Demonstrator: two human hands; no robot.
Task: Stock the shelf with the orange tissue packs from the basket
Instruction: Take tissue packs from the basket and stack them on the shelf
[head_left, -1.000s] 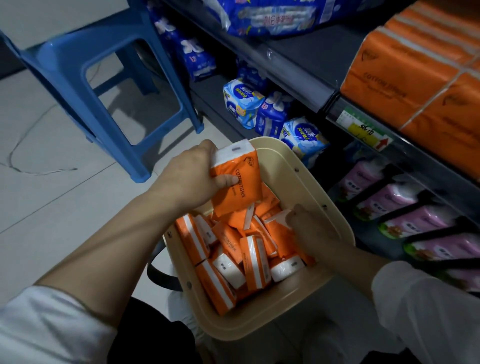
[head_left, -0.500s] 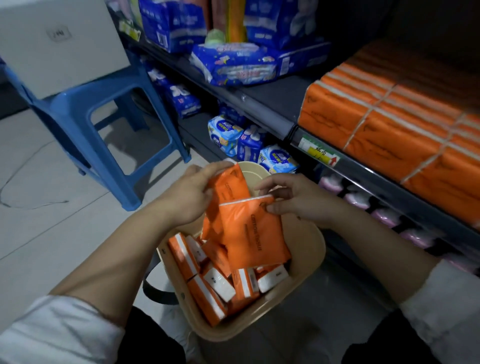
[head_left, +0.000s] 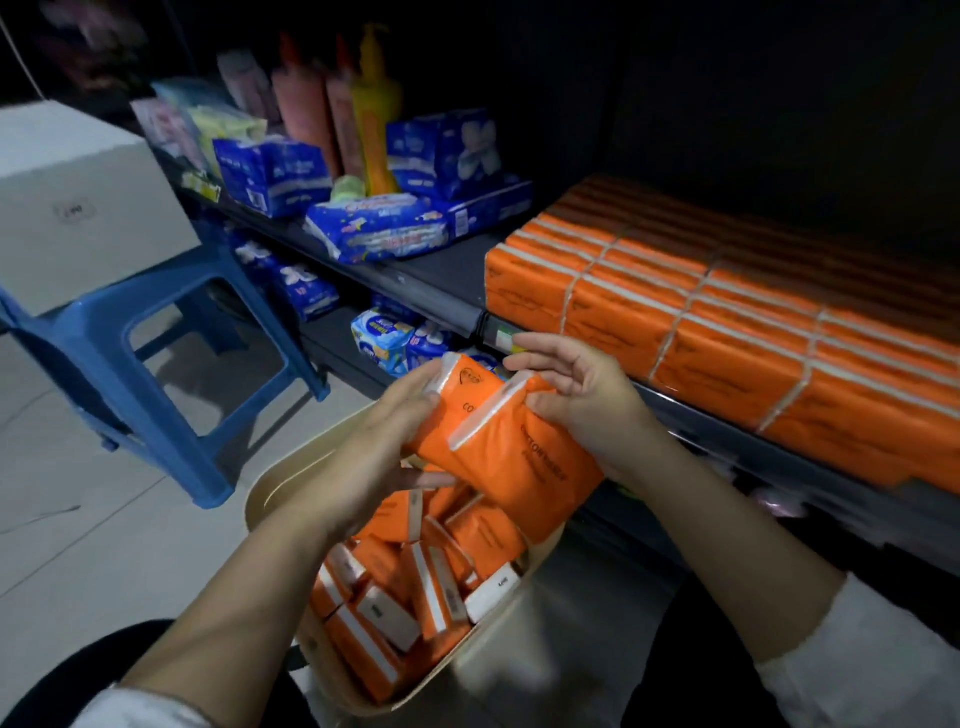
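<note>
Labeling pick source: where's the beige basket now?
Head view, bottom centre: the beige plastic basket sits under the held orange tissue packs, right of the blue plastic stool and left of the dark metal shelf.

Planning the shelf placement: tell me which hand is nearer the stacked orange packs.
Right. The right hand is just left of the stacked orange packs; the left hand is farther left, above the basket.
</note>
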